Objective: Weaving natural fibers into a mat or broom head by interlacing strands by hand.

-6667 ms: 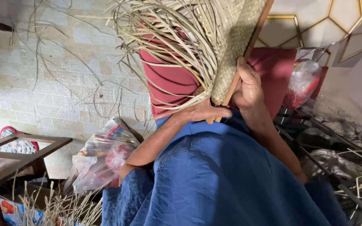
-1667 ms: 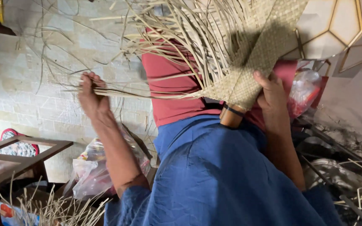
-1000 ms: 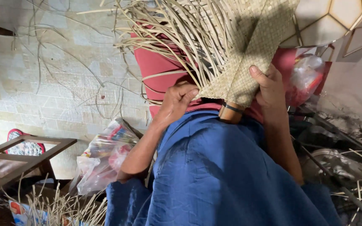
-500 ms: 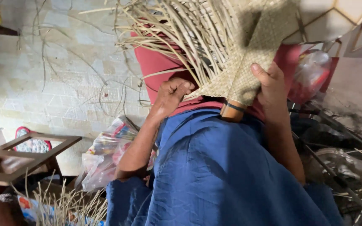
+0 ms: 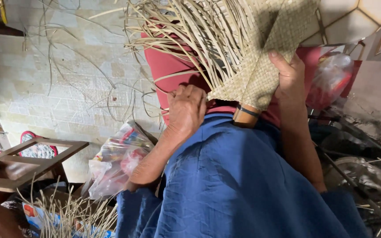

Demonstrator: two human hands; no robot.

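— While loose strips fan over the lap, what blocks the view?
— The woven mat; right hand grips its edge, left hand pinches strips.
— Containers?
— A plastic bag of packets, on the floor.

Pretty soft indoor light here, brightest on the pale floor tiles left of the left hand's fingers. A dark shadow sits just above those fingers under the loose straw strips. Fairly sharp overall, corners go dim, wide-angle stretch at the edges.
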